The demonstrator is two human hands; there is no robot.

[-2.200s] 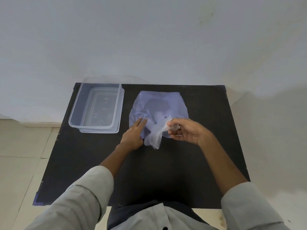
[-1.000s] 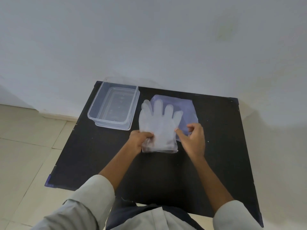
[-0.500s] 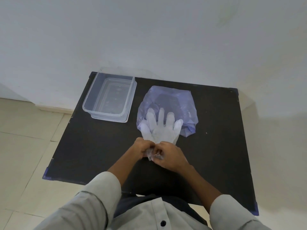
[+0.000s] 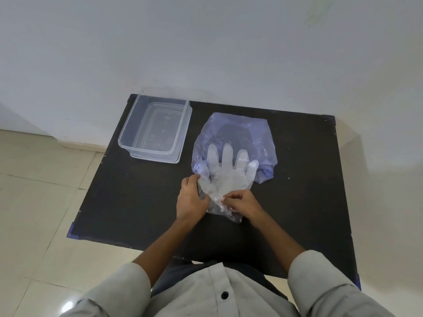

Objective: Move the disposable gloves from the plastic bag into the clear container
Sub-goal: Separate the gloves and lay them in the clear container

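Note:
A translucent disposable glove (image 4: 229,170) lies flat on the black table (image 4: 137,202), fingers pointing away from me and resting over the near edge of the bluish plastic bag (image 4: 242,133). My left hand (image 4: 191,200) pinches the glove's cuff at its left side. My right hand (image 4: 242,202) pinches the crumpled cuff end at its right. The clear container (image 4: 183,131) stands at the table's far left with nothing visible in it, apart from the bag.
A white wall runs behind the table. Beige floor tiles (image 4: 41,202) lie to the left. The table's near edge is close to my body, and grey sleeves cover both forearms.
The glove came out of the bag and was spread flat. Both hands have drawn together at its cuff, and the cuff end now looks more crumpled than half a second ago.

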